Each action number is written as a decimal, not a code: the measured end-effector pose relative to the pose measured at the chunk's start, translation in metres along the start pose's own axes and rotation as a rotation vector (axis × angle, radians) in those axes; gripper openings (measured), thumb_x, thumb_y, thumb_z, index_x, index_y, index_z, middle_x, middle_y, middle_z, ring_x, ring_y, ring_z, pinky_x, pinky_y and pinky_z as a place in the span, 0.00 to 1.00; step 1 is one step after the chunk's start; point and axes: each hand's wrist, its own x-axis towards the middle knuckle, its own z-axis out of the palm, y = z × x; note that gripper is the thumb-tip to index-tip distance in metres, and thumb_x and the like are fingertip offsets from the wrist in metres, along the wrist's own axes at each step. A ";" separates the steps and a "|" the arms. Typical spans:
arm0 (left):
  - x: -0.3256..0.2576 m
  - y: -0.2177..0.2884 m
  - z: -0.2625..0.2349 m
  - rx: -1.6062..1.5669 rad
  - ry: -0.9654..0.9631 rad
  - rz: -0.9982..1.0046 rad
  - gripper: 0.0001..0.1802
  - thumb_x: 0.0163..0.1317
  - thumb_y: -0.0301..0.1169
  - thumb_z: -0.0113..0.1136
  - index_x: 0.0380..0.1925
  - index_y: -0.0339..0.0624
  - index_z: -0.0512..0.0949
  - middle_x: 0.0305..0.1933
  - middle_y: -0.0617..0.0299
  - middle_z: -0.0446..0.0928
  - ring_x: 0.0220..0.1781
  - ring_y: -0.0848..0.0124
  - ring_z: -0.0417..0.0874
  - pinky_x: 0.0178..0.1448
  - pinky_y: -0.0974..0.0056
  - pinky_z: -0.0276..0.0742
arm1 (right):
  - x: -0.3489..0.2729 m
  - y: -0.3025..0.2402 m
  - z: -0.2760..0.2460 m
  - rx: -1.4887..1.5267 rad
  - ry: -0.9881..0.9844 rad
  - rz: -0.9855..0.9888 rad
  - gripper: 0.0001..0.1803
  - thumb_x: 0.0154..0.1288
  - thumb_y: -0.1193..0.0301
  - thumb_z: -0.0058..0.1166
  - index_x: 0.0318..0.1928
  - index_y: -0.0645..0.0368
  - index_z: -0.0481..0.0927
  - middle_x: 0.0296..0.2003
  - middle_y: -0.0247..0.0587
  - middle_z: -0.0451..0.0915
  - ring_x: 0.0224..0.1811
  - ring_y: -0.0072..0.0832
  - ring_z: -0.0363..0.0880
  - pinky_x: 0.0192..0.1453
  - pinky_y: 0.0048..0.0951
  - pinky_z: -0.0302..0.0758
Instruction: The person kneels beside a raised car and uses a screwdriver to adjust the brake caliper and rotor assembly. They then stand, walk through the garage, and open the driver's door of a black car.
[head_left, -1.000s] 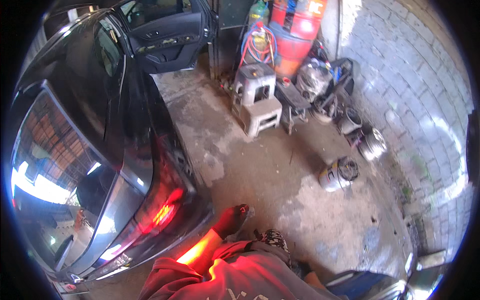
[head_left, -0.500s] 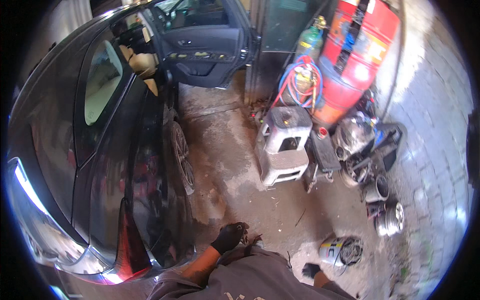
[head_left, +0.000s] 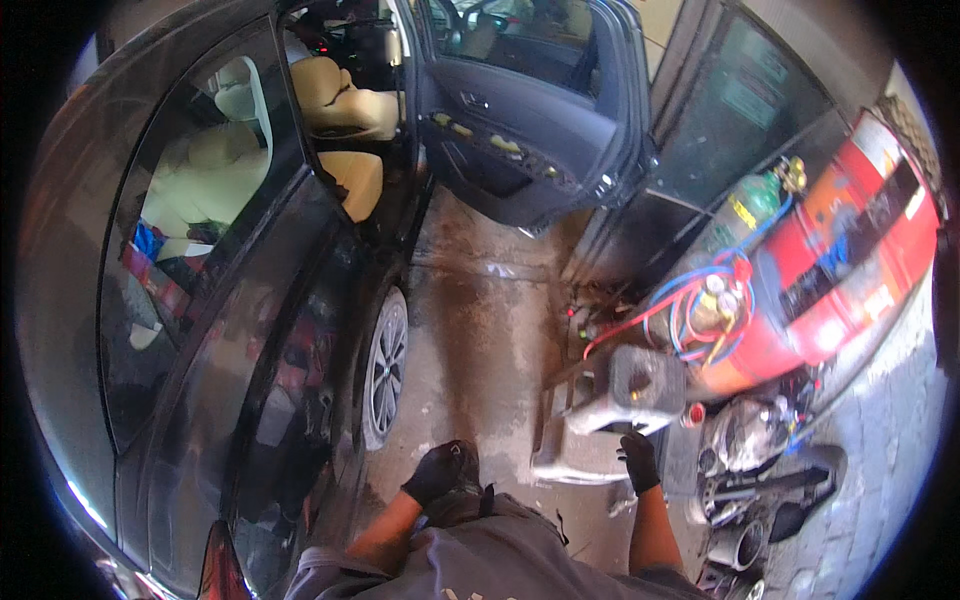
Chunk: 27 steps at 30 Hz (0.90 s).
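My left hand (head_left: pixel 440 472), in a black glove, is in front of my waist, near the rear wheel (head_left: pixel 388 370) of a black car (head_left: pixel 190 370). Its fingers are curled closed, and whatever they may hold is too small to make out. My right hand (head_left: pixel 638 464), gloved in black too, is raised at the right with its fingers apart and nothing in them. From this view it overlaps the edge of a grey plastic step stool (head_left: pixel 585 455); whether they touch I cannot tell.
The car's door (head_left: pixel 520 140) stands wide open ahead, with beige seats (head_left: pixel 345 110) inside. Right of it are a green gas cylinder (head_left: pixel 750 200) with red and blue hoses (head_left: pixel 690 300), and a red drum (head_left: pixel 860 290). Loose metal parts (head_left: pixel 770 490) lie at the lower right.
My view has moved forward along the car, so the door and stool appear nearer. My right hand has come up from low at my side. The left hand stays closed before my waist.
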 end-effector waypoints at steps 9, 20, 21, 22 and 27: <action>0.201 0.079 -0.081 -0.215 0.185 0.033 0.22 0.77 0.45 0.43 0.50 0.38 0.76 0.45 0.58 0.81 0.40 0.72 0.79 0.44 0.67 0.76 | 0.300 -0.179 -0.009 -0.382 0.131 -0.766 0.19 0.72 0.71 0.54 0.60 0.64 0.74 0.53 0.42 0.78 0.56 0.29 0.75 0.63 0.31 0.70; 0.307 0.108 -0.040 0.046 0.469 -0.151 0.23 0.78 0.42 0.37 0.47 0.36 0.79 0.39 0.51 0.84 0.44 0.58 0.86 0.50 0.59 0.80 | 0.535 -0.556 0.046 -0.304 0.331 -1.034 0.34 0.76 0.56 0.46 0.71 0.66 0.59 0.72 0.52 0.60 0.75 0.40 0.57 0.77 0.36 0.52; 0.308 0.107 -0.035 -0.027 0.475 -0.196 0.23 0.78 0.41 0.38 0.47 0.37 0.79 0.39 0.51 0.84 0.44 0.57 0.86 0.51 0.59 0.80 | 0.554 -0.568 0.056 -0.271 0.330 -1.057 0.35 0.76 0.55 0.45 0.72 0.67 0.59 0.72 0.53 0.59 0.75 0.41 0.57 0.77 0.36 0.52; 0.311 0.106 -0.032 -0.101 0.479 -0.238 0.22 0.78 0.41 0.38 0.47 0.37 0.79 0.40 0.51 0.84 0.45 0.56 0.86 0.51 0.59 0.80 | 0.570 -0.575 0.069 -0.282 0.338 -0.986 0.35 0.76 0.54 0.45 0.72 0.67 0.58 0.72 0.54 0.59 0.74 0.42 0.57 0.76 0.36 0.53; 0.331 0.116 -0.058 0.004 0.530 -0.159 0.22 0.76 0.44 0.42 0.46 0.38 0.79 0.38 0.52 0.84 0.42 0.58 0.86 0.49 0.58 0.80 | 0.624 -0.570 0.092 -0.266 0.406 -0.966 0.31 0.76 0.51 0.42 0.61 0.69 0.71 0.59 0.59 0.72 0.61 0.45 0.71 0.66 0.40 0.64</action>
